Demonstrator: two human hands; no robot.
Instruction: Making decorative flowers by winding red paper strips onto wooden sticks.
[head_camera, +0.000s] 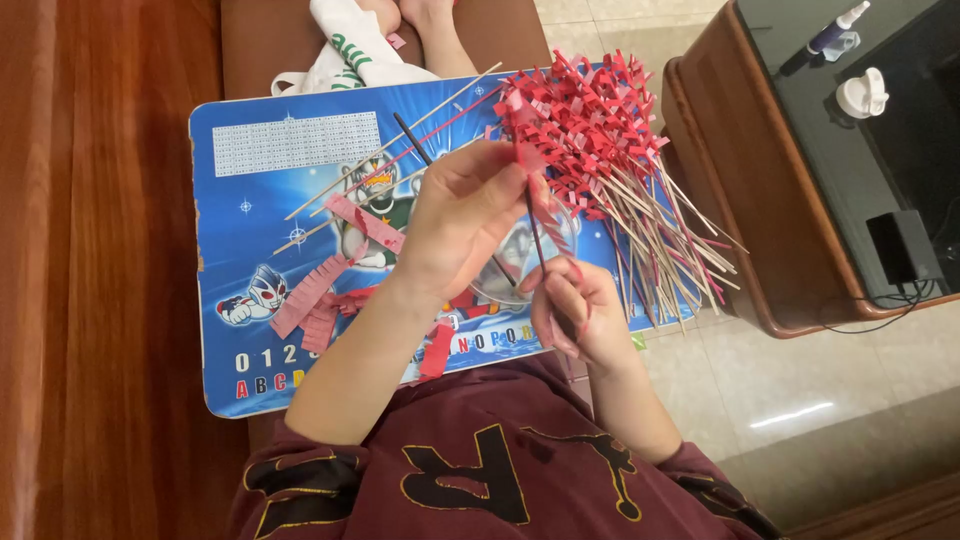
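My left hand (462, 222) is raised over a blue printed lap board (250, 180), its fingertips pinching a fringed red paper strip (528, 160) at the top of a thin dark stick (538, 240). My right hand (578, 315) grips the lower end of that stick, with red paper winding around it. A pile of finished sticks with red paper fringe (600, 125) fans out on the board's right side. Loose red paper strips (310, 300) and several bare sticks (390, 150) lie on the board's left and middle.
A wooden table with a dark glass top (800, 180) stands at the right, carrying a small black box (905, 248), a white cap (862, 95) and a pen. A wooden bench surface (100, 270) runs along the left. Pale tiled floor (780, 390) lies below right.
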